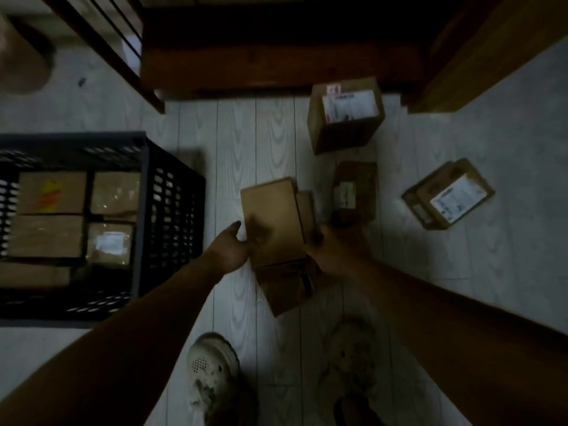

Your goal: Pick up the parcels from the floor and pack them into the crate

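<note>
A plain brown cardboard parcel [272, 216] is held between both hands above the floor. My left hand [230, 250] grips its left edge and my right hand [332, 250] grips its right side. Another brown parcel [285, 287] lies on the floor just below it. The black slatted crate [172, 210] stands to the left, with several brown parcels [50, 235] packed inside. Three more parcels lie on the floor to the right: a tall box with a white label [345, 115], a small dark one [353, 189], and a tilted labelled one [448, 195].
Dark wooden furniture [276, 56] runs along the far side, with a wooden panel [479, 50] at the right. A metal frame [123, 50] leans at the far left. My two feet in pale shoes [212, 370] stand on the light plank floor near the bottom.
</note>
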`<action>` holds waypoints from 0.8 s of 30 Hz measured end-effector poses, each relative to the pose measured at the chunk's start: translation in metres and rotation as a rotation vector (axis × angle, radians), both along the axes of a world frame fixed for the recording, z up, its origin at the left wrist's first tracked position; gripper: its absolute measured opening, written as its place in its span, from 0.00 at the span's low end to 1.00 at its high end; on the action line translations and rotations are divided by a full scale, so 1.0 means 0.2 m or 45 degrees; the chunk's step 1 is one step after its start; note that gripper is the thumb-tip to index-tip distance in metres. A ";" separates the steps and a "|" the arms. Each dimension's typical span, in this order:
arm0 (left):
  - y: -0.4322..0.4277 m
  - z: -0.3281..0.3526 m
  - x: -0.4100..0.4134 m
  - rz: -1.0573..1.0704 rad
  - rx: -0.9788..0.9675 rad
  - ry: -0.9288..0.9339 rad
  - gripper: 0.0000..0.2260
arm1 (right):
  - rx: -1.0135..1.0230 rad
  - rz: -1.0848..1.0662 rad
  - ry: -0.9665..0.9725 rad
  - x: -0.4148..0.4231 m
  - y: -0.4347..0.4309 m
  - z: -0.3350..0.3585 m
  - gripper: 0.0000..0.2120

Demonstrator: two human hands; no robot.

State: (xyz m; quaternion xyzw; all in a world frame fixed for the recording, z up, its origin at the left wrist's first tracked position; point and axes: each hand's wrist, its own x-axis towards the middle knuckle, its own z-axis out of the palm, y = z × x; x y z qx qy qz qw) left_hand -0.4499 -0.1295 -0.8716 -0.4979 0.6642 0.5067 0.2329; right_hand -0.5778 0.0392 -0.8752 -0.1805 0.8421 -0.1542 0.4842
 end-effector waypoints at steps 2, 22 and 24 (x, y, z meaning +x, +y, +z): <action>0.02 -0.18 0.00 0.089 0.055 -0.028 0.38 | -0.057 -0.069 -0.151 0.03 -0.02 -0.20 0.29; 0.10 0.33 0.12 0.544 0.167 0.287 0.28 | -0.209 -0.620 -0.187 0.21 -0.08 0.38 0.28; 0.07 0.62 0.16 0.491 0.153 0.342 0.27 | -0.279 -0.672 -0.233 0.24 -0.09 0.68 0.28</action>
